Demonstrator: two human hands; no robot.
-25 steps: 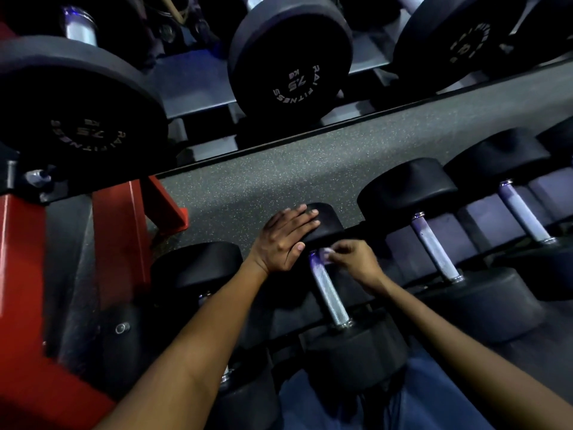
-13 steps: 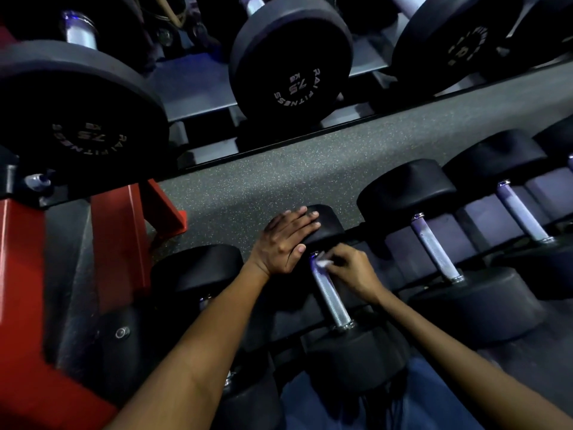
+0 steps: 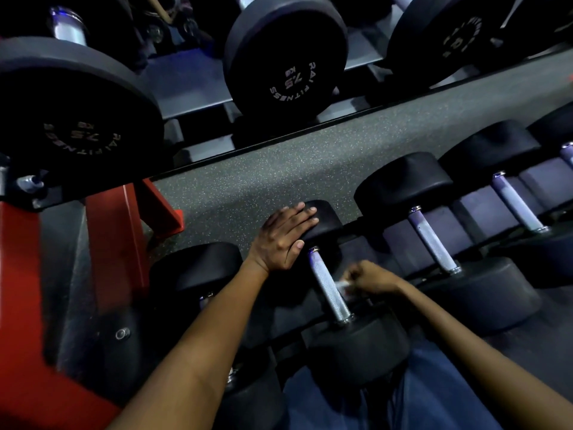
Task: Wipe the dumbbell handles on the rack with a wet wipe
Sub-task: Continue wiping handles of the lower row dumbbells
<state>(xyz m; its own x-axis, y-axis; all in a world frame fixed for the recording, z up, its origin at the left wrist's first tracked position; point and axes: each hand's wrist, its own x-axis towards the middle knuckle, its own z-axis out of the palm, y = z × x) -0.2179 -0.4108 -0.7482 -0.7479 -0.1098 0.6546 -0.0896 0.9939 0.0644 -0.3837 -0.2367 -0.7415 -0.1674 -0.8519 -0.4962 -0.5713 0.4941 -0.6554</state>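
Overhead, the upper tier of the dumbbell rack point(image 3: 192, 85) carries big round dumbbells, one point(image 3: 285, 54) stamped "RAI FITNESS 7.5 KG", and a red upright point(image 3: 114, 243) of the frame stands at my left. Beneath it runs a strip of speckled rubber floor point(image 3: 279, 169), and nearer me the lower tier holds a row of black dumbbells lying side by side, each with a knurled steel handle. Right in front of me is the dumbbell point(image 3: 359, 346) I am working on; its handle point(image 3: 328, 287) slants from the far head toward the near head. My left hand point(image 3: 285, 240) lies flat, fingers straight, on top of the far head, thumb just beside the handle's upper collar. My right hand point(image 3: 369, 279) is curled, pinching a small white wet wipe point(image 3: 341, 285) against the right side of the handle, about midway along it. To the right, the neighbouring dumbbell's handle point(image 3: 432, 243) sits bare. My blue trousers point(image 3: 356, 405) show at the bottom edge.
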